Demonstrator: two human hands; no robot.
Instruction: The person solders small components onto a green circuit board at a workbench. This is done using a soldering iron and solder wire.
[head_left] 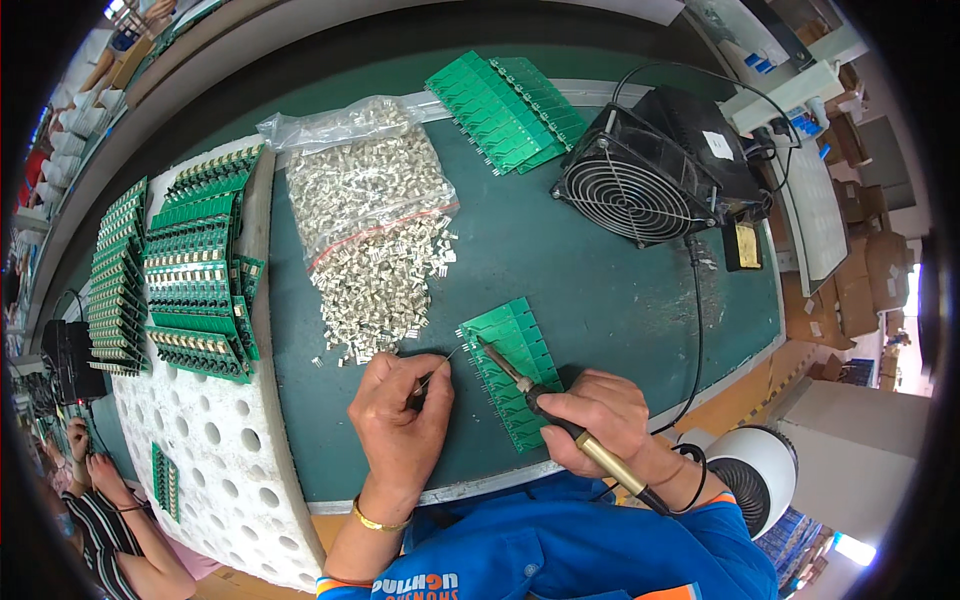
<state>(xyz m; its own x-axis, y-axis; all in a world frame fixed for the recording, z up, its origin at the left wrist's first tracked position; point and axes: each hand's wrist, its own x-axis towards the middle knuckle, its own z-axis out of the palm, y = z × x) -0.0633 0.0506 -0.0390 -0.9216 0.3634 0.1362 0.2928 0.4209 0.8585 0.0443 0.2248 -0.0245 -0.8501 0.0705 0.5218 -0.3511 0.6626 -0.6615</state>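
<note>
Head view, 1 frame. Item 1: our left hand [400,415], fingers pinched on a thin solder wire [445,362] that runs up toward 1 o'clock from the fingertips. Item 2: our right hand [597,418], clenched around a soldering iron [560,420]; its long axis runs from the gold handle at 4 o'clock to the tip at 10 o'clock, the tip pointing up-left onto the board edge. Item 3: a green circuit board panel [515,385] on the dark green bench mat [560,260], lying between our 2 hands, its long axis running roughly 11 to 5 o'clock, its near end partly under our right hand. The wire end and iron tip meet at the panel's upper-left corner; from our left hand that spot lies at 1 o'clock, from our right at 10 o'clock, and our left fingertips are the nearer. Item 4: a clear bag of small metal terminals [365,195] at 12 o'clock of our left hand, with loose terminals [385,290] spilled below it. Item 5: a black extractor fan [640,185] at 1 o'clock. Item 6: a second set of green panels [510,110] at 12 o'clock. Item 7: stacked populated boards [195,270] on a white perforated foam tray [235,470] at 9 o'clock. Item 8: another person's hands [95,460] at far 8 o'clock.
</note>
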